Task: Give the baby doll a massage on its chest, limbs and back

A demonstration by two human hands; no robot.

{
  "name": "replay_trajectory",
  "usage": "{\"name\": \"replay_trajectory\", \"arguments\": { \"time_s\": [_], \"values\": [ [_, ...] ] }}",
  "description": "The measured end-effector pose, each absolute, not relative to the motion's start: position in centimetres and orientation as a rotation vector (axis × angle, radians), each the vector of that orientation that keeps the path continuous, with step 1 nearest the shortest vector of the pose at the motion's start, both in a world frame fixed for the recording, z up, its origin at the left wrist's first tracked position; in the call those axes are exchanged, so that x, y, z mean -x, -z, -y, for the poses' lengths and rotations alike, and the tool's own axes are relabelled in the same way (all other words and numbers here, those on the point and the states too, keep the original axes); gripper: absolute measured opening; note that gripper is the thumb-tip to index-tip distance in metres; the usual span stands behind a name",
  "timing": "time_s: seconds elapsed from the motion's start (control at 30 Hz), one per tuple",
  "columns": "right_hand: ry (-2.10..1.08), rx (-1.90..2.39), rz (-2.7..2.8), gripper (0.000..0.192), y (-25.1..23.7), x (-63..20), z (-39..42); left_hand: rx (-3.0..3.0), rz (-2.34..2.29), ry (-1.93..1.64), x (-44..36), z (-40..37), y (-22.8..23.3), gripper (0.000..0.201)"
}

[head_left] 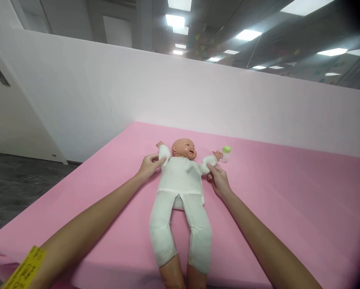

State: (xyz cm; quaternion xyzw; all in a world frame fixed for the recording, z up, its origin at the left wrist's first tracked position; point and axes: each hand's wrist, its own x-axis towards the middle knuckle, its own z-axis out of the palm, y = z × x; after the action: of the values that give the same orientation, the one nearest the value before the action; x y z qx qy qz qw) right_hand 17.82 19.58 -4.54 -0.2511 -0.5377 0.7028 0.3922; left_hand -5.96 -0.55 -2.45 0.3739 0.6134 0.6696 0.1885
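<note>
A baby doll (181, 176) with a white cloth body lies on its back on the pink-covered table (276, 200), head toward the wall and legs toward me. Its face is turned to the right, and both its arms are spread and raised. My left hand (151, 165) pinches the upper part of the doll's arm on the left side. On the other side, my right hand (218, 178) grips the doll's other sleeve between thumb and fingers. Just beyond the doll's right-side hand stands a small baby bottle (226, 154) with a green cap, which that hand partly overlaps.
A white partition wall (198, 96) runs along the table's far edge. To the left is a door (14, 108) with a metal handle, above a dark floor (23, 184). The table's left edge slants toward me.
</note>
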Motion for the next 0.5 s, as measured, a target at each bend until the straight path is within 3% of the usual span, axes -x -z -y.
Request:
{"name": "replay_trajectory", "arguments": {
  "time_s": [0.2,0.5],
  "values": [
    [-1.739,0.622,1.438,0.041,4.36,-17.93,-19.36,-1.032,-1.688,-1.877,5.94,0.43,2.50,0.029],
    [-1.721,0.568,1.395,0.025,4.53,-17.83,-19.13,-1.028,-1.680,-1.867,6.09,0.47,2.60,0.033]
  ]
}}
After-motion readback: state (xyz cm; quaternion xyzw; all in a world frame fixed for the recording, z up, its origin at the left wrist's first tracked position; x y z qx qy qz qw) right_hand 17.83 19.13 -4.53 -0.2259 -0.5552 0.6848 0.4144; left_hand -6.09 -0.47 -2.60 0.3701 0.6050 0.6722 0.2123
